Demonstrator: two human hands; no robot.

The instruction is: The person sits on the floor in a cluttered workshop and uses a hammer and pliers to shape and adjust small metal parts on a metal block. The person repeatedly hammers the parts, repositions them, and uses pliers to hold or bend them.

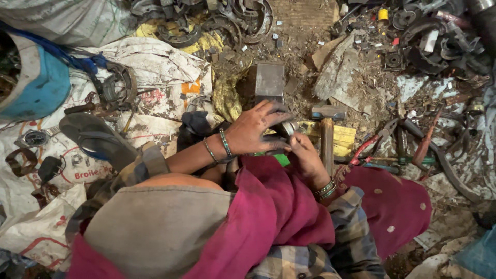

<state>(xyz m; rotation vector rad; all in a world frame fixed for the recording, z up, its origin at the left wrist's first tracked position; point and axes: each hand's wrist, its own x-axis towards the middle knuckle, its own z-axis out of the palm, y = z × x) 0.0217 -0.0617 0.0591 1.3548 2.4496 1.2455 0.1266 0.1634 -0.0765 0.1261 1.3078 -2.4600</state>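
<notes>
Pink cloth (268,217) covers your lap, closest to you. Your left hand (253,129) and right hand (305,157) meet at the middle, fingers curled around a small shiny metal part (287,129). It sits between both hands. At 12 o'clock stands a metal block (269,80); at 3 o'clock lies a hammer (326,134), handle pointing toward you.
</notes>
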